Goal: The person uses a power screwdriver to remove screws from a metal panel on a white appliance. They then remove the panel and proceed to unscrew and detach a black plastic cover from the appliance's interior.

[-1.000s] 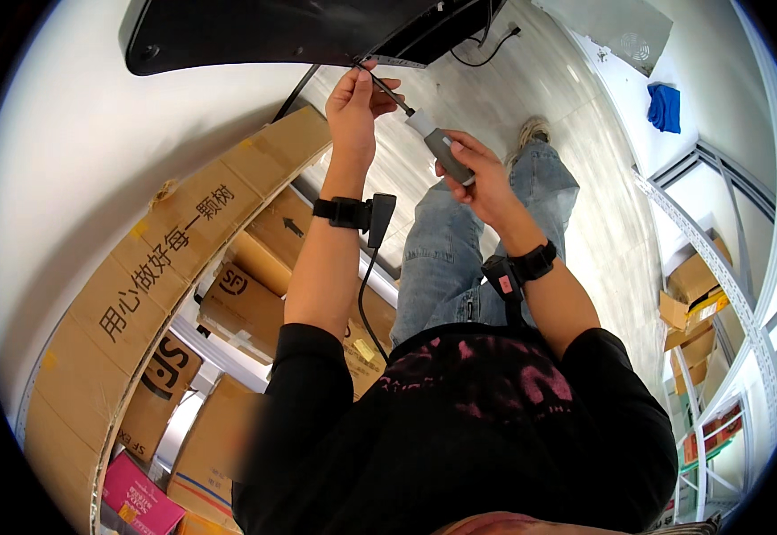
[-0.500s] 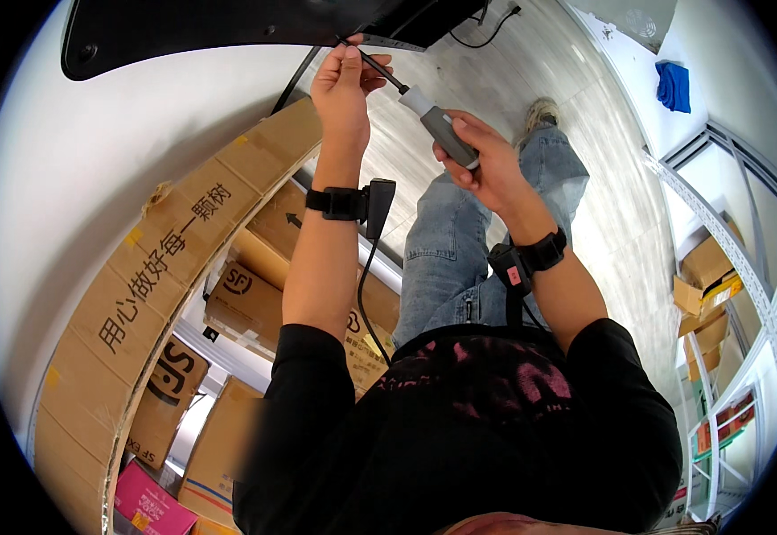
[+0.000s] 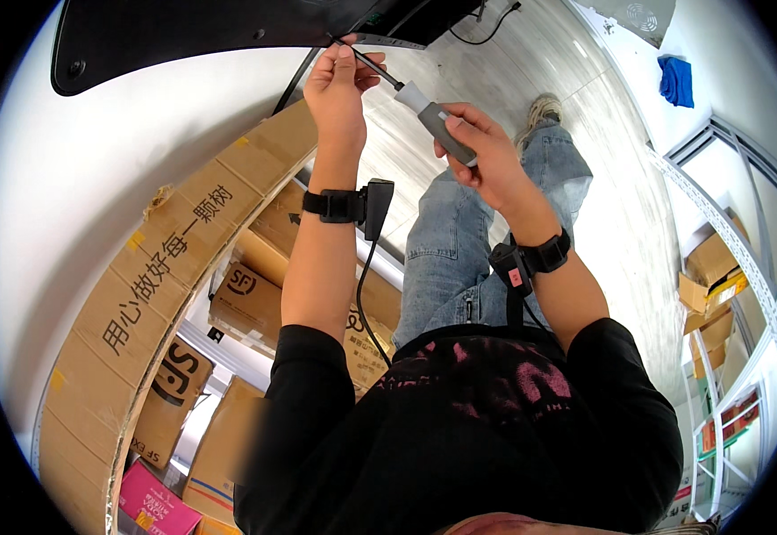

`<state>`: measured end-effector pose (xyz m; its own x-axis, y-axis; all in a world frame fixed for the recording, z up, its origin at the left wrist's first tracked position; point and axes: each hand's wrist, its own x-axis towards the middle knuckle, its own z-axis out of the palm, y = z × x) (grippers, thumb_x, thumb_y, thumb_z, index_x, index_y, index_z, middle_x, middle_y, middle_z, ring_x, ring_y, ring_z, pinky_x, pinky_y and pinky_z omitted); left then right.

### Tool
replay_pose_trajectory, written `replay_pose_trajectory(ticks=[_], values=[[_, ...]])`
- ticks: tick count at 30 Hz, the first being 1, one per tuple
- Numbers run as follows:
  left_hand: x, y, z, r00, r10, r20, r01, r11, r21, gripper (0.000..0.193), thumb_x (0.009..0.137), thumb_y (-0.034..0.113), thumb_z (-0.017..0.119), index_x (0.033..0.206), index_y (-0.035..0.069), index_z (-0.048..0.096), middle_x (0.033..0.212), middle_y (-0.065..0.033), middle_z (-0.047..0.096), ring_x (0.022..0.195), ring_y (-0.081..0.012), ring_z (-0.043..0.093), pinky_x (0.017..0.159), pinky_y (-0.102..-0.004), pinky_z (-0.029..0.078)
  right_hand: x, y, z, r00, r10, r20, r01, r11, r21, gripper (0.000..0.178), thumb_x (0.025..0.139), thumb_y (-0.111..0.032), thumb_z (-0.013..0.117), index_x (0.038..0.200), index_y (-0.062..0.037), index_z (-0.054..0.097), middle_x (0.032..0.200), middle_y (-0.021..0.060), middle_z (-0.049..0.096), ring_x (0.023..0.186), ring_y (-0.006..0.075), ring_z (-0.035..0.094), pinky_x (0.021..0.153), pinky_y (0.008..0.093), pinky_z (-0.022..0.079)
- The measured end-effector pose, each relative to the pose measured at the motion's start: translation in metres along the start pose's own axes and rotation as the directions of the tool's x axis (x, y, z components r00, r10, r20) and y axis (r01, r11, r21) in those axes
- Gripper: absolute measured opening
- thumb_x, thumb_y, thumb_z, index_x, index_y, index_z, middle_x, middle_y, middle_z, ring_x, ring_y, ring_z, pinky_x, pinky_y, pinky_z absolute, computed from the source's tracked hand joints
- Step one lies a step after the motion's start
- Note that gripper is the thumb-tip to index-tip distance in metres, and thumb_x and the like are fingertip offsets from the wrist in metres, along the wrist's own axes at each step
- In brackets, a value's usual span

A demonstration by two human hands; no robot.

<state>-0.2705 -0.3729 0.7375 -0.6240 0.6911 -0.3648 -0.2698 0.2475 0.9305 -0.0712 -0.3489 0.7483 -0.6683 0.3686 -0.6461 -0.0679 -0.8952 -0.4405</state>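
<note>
My right hand (image 3: 482, 159) is closed around the grey handle of a screwdriver (image 3: 435, 125). The dark shaft slants up and to the left, and my left hand (image 3: 338, 85) pinches it near the tip. That tip meets the lower edge of a large black panel (image 3: 174, 40), which has round screw holes along it. My fingers partly cover the point of contact, so I cannot tell whether a screw sits there. A black strap with a small device and cable is on each wrist.
Cardboard boxes (image 3: 247, 299) fill a shelf at the left behind a long cardboard strip (image 3: 170, 254). White metal shelving (image 3: 718, 214) with cartons stands at the right. A blue cloth (image 3: 675, 81) lies at the upper right, and a black cable (image 3: 495, 31) rests on the floor.
The black panel's edge sits slightly lower and further left in view. Both hands and the screwdriver have shifted a little left; the grip on it is unchanged.
</note>
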Motion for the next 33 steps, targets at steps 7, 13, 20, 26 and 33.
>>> replay_pose_trajectory(ticks=[7,13,20,26,33], values=[[-0.001,0.000,0.002,1.000,-0.020,-0.005,0.019,0.996,-0.086,0.023,0.095,0.019,0.047,0.109,0.004,0.056,0.086,-0.0121,0.066,0.069,-0.0163,0.063,0.064,-0.0276,0.052,0.005,0.011,0.007,0.762,-0.646,0.046,0.492,0.531,-0.690,0.035,0.076,-0.010,0.069,0.108,-0.0079,0.057,0.089,0.0086,0.059,0.079,0.0165,0.057,0.067,0.0303,0.046],[-0.003,0.004,0.005,0.999,-0.050,-0.007,0.050,0.998,-0.047,0.018,0.090,0.014,0.056,0.105,0.004,0.056,0.080,-0.0110,0.066,0.059,-0.0134,0.062,0.053,-0.0238,0.052,0.004,0.007,0.004,0.836,-0.548,-0.026,0.375,0.604,-0.703,0.041,0.078,-0.011,0.066,0.117,-0.0105,0.053,0.090,0.0110,0.059,0.071,0.0200,0.060,0.057,0.0306,0.047],[-0.002,0.006,0.002,0.998,-0.041,0.042,0.045,0.995,-0.090,0.019,0.089,0.017,0.059,0.103,0.003,0.057,0.081,-0.0105,0.065,0.064,-0.0166,0.065,0.055,-0.0249,0.053,0.007,-0.007,-0.017,0.969,0.001,0.246,-0.013,0.999,0.045,0.038,0.089,-0.017,0.055,0.125,-0.0104,0.046,0.089,0.0085,0.057,0.051,0.0104,0.050,0.046,0.0209,0.040],[0.000,0.006,0.005,0.994,-0.105,-0.022,0.106,0.994,0.012,0.018,0.087,0.016,0.062,0.095,0.001,0.059,0.077,-0.0094,0.064,0.061,-0.0167,0.064,0.053,-0.0245,0.053,0.017,0.027,-0.006,0.728,-0.676,0.115,0.585,0.526,-0.617,0.038,0.088,-0.011,0.055,0.125,-0.0086,0.046,0.083,0.0074,0.056,0.052,0.0116,0.051,0.047,0.0214,0.043],[-0.001,0.010,0.003,0.994,-0.113,0.006,0.113,0.993,-0.042,0.013,0.086,0.013,0.062,0.090,0.000,0.060,0.077,-0.0096,0.065,0.062,-0.0161,0.064,0.052,-0.0250,0.053,0.005,-0.002,-0.009,0.983,0.031,0.179,-0.067,0.977,0.202,0.031,0.092,-0.018,0.049,0.120,-0.0059,0.048,0.089,0.0112,0.060,0.052,0.0143,0.054,0.050,0.0226,0.046]])
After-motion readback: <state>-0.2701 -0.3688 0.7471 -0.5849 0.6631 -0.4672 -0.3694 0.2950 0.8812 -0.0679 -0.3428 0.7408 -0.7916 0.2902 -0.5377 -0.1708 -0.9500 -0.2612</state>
